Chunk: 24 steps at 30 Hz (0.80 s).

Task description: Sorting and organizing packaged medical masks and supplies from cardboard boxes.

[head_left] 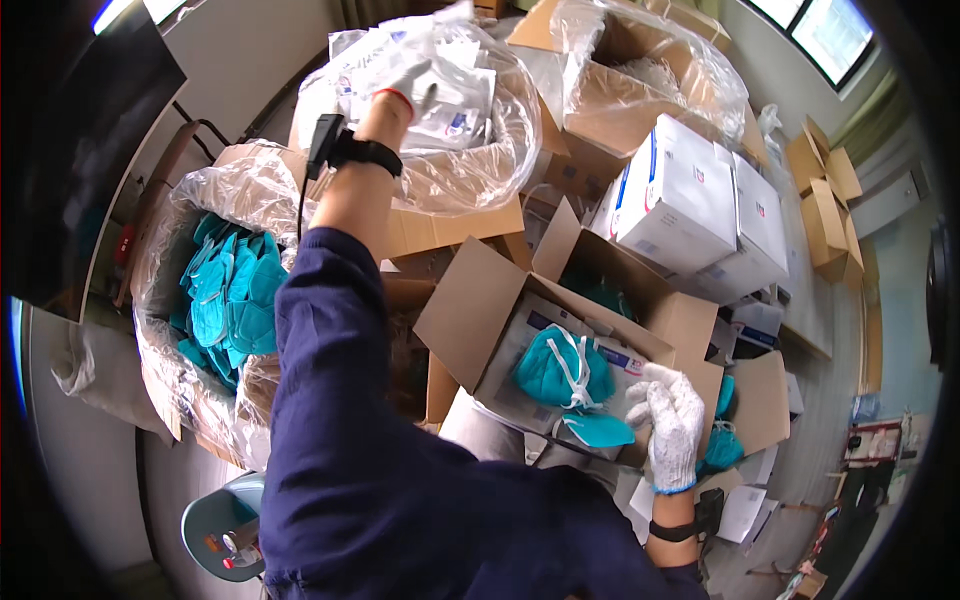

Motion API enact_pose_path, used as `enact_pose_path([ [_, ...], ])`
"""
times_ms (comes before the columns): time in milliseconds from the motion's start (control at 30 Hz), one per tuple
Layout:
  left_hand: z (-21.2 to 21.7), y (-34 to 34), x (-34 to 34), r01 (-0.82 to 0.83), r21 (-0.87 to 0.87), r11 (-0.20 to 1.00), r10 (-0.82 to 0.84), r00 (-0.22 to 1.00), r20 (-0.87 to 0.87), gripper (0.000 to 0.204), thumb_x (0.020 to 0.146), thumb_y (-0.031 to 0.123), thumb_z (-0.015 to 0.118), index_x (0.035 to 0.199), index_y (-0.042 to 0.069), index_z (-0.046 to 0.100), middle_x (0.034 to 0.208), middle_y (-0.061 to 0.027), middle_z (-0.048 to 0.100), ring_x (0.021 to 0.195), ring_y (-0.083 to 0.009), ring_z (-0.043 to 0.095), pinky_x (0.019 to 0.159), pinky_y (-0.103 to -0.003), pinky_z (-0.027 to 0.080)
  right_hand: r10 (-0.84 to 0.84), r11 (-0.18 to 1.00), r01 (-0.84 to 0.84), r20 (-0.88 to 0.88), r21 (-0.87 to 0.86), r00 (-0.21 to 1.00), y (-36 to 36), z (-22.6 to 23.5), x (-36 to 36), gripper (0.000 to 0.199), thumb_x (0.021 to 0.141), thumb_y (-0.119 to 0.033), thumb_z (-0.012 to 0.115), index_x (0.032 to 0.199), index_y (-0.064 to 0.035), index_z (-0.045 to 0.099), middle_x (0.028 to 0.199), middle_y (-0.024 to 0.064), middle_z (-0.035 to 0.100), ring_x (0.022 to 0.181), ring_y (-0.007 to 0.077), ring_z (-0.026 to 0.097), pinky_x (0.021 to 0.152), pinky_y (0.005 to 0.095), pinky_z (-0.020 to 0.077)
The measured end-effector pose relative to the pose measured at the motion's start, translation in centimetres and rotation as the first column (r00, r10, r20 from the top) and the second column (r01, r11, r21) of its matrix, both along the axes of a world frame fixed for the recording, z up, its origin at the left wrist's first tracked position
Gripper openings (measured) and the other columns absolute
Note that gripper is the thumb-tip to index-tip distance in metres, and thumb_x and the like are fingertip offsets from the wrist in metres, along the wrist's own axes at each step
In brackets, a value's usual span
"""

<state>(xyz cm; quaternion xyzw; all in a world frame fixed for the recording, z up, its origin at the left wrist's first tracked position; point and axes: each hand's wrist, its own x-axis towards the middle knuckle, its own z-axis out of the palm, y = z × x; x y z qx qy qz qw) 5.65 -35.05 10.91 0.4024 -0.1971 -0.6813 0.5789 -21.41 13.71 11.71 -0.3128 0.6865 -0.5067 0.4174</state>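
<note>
The open box [470, 315], made of brown card, sits in front of the person with its flaps spread. In it, a blue-green cloth bundle [565, 368] with white strings lies on flat white packs [520, 335]. A smaller blue-green piece [600, 430] is at the near side of the open box.

The right hand [665, 425], in a white glove, is at the near right corner of the open box. Its fingers are bent and close together; I cannot tell if they pinch anything. The left hand [405, 85], also gloved, reaches past the open box, over a heap of white packets [455, 105]. Its thumb is apart from its fingers, but I cannot tell if it has hold of a packet.

Left of the open box, a big box lined with clear plastic [165, 330] has a pile of blue-green cloth [235, 300] in it. Behind the open box, to the right, are big white boxes [680, 195]. Farther that way is a bright window [825, 40]. Well left of the open box is a large dark panel [85, 150], with a blue-gray chair [205, 525] nearer the person.
</note>
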Motion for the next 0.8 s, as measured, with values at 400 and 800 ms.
enact_pose_path([
  [400,1.5,20.4,-5.9,0.770,0.011,0.638,-0.392,0.313,0.865,0.038,0.091,0.040,0.062,0.086,0.004,0.072,0.075,-0.0062,0.071,0.066,-0.0104,0.066,0.059,-0.026,0.052,0.306,0.945,-0.322,-0.520,0.061,0.797,-1.1,-1.3,-1.9,0.032,0.090,-0.016,0.067,0.117,0.0004,0.062,0.100,0.0163,0.071,0.090,0.0247,0.071,0.078,0.0323,0.0559],
  [800,-7.0,35.7,-6.9,0.947,0.100,0.307,-0.238,-0.025,0.971,0.072,0.066,0.031,0.083,0.128,0.005,0.058,0.115,-0.0200,0.065,0.108,-0.0348,0.063,0.095,-0.039,0.049,0.771,0.628,-0.687,-0.414,0.365,0.484,-1.5,-0.4,-0.5,0.122,0.060,-0.037,0.087,0.155,-0.0046,0.019,0.154,0.0234,0.033,0.143,0.0368,0.032,0.116,0.0401,0.0297],
])
